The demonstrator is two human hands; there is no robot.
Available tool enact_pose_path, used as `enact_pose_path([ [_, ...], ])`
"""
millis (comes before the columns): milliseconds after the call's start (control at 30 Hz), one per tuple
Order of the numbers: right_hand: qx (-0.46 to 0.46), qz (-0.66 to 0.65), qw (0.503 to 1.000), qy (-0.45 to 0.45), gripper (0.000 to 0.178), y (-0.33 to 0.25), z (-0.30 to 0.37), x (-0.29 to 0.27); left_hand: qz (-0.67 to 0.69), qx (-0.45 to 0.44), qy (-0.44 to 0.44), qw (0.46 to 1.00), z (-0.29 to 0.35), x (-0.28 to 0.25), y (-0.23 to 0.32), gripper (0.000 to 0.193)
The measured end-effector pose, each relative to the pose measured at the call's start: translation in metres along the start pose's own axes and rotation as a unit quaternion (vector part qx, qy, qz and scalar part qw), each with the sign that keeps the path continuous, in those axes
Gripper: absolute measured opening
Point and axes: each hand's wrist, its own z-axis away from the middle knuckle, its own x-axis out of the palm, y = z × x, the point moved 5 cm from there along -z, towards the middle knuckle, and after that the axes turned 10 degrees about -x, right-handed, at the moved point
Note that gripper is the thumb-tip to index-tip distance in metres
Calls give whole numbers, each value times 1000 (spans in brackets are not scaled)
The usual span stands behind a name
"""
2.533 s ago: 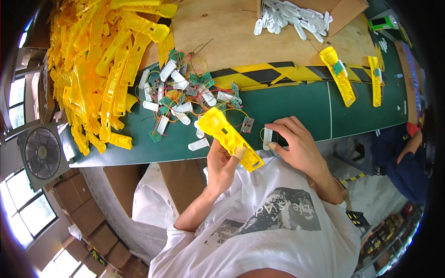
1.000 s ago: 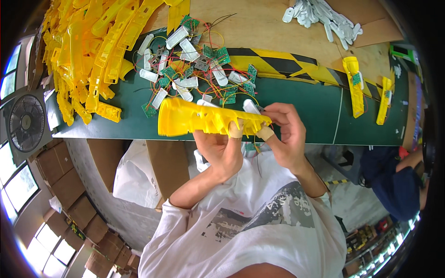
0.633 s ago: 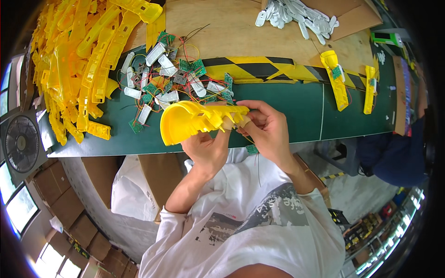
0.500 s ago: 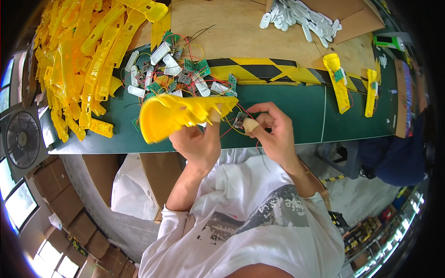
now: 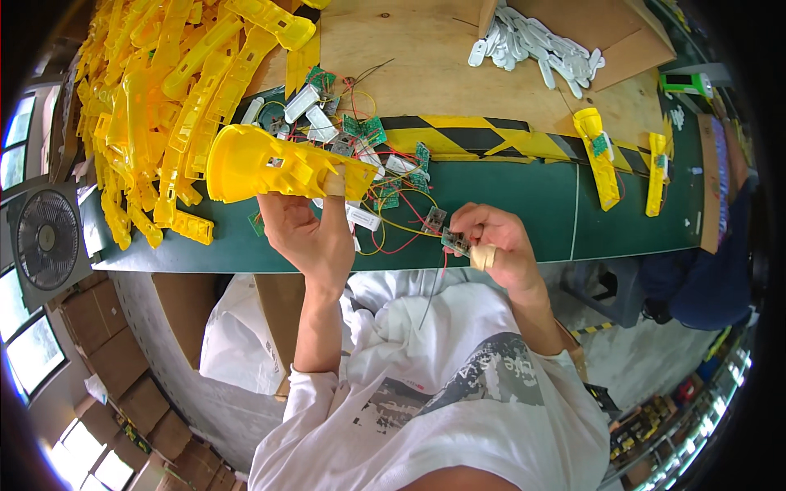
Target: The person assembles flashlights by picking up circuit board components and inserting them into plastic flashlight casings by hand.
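Note:
My left hand [image 5: 307,233] is closed around a yellow plastic housing [image 5: 254,168], its wide rounded end pointing left and its narrow end toward the middle. Between the fingers and thumb of my right hand [image 5: 501,244] is a small circuit board [image 5: 455,240], with a tan wrap on one of those digits. A second small board [image 5: 434,219] hangs close beside it. Red and yellow wires run from there toward white modules, one white module [image 5: 362,217] lying just right of my left hand. A thin dark wire dangles below the held board.
At the left rises a heap of yellow housings [image 5: 192,98]. Green boards [image 5: 366,128] and white modules lie tangled behind my hands. Two yellow housings with boards [image 5: 602,164] rest at the right. White plastic pieces [image 5: 536,45] spill from a cardboard box [image 5: 630,49].
My left hand has moved left with the yellow housing, showing more of its side. My right hand has shifted slightly right and nearer to me, with the small board.

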Motion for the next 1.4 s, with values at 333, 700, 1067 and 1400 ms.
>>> enact_pose_path([
  [333, -88, -57, 994, 34, 41, 2, -12, 3, -6, -46, -64, 997, -9, -4, 6, 56],
  [700, -33, 18, 985, 170, 18, 15, -56, 15, 180, -275, -371, 869, 46, 43, -13, 26],
  [1067, -13, 148, 986, 75, 20, 15, -53, 16, 19, -221, -284, 933, 43, 35, -23, 20],
  [1400, -36, 164, 982, 88, 19, 4, -52, 16, 138, -202, -376, 894, 45, 39, -9, 73],
])
